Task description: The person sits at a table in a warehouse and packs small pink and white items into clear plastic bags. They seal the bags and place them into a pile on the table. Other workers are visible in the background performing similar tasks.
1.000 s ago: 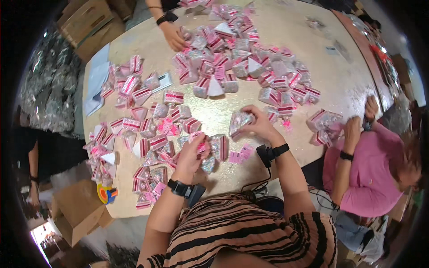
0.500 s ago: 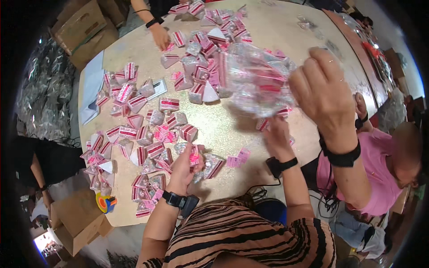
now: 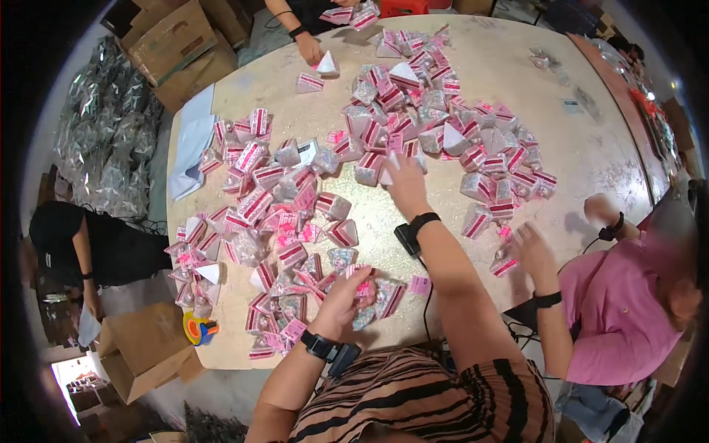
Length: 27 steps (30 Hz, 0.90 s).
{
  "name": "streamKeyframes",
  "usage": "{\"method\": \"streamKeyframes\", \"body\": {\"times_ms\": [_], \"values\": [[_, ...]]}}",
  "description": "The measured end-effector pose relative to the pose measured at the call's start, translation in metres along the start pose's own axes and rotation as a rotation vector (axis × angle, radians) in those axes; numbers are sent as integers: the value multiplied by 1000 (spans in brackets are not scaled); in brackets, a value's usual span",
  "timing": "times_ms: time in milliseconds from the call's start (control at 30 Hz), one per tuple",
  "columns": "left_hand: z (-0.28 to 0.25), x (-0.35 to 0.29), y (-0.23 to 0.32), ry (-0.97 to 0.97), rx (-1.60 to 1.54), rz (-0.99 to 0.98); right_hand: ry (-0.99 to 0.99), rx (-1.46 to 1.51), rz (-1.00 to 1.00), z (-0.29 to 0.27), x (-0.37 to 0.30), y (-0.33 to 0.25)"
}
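Note:
My left hand [image 3: 341, 304] is closed around small pink cards [image 3: 362, 290], above the near edge of the table. Clear-wrapped wedge packs with silvery filling lie against it, one of them a wedge pack [image 3: 389, 297] just right of the fingers. My right hand [image 3: 408, 184] stretches forward to the near edge of the middle heap, fingers extended and slightly apart. Its fingertips touch or cover a pale-sided wedge pack [image 3: 387, 174], beside another striped wedge pack [image 3: 368, 169]. Whether the fingers grip it cannot be made out.
Heaps of wedge packs [image 3: 255, 203] cover the left of the table [image 3: 413, 347]. A loose pink card [image 3: 420, 286] lies near me. A tape dispenser [image 3: 198, 329] sits at the left edge. Co-workers' hands [image 3: 533, 251] are at the right and far side. A cardboard box [image 3: 144, 343] stands lower left.
My right hand has moved left and forward to the middle heap. My left hand still holds the pink cards. The co-worker's raised clear bag is gone from the air; wedge packs lie spread at right.

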<state>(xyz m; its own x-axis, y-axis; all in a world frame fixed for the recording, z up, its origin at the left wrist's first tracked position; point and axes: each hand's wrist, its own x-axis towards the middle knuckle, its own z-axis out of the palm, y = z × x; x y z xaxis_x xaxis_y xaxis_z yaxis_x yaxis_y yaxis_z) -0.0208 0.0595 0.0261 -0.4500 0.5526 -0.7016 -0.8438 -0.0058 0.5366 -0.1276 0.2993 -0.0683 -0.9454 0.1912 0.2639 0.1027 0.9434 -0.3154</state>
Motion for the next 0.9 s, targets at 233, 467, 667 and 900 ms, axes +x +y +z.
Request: {"method": "streamKeyframes", "body": {"times_ms": [233, 467, 667, 900], "values": [[6, 14, 5, 118, -174, -10, -112, 1803, 377, -73, -52, 3], [25, 27, 17, 23, -235, 89, -384, 2090, 379, -136, -96, -23], [32, 26, 25, 88, -350, 158, -569, 2023, 384, -162, -114, -34], [26, 24, 16, 241, -354, 262, -729, 1570, 85, -147, -93, -5]]}}
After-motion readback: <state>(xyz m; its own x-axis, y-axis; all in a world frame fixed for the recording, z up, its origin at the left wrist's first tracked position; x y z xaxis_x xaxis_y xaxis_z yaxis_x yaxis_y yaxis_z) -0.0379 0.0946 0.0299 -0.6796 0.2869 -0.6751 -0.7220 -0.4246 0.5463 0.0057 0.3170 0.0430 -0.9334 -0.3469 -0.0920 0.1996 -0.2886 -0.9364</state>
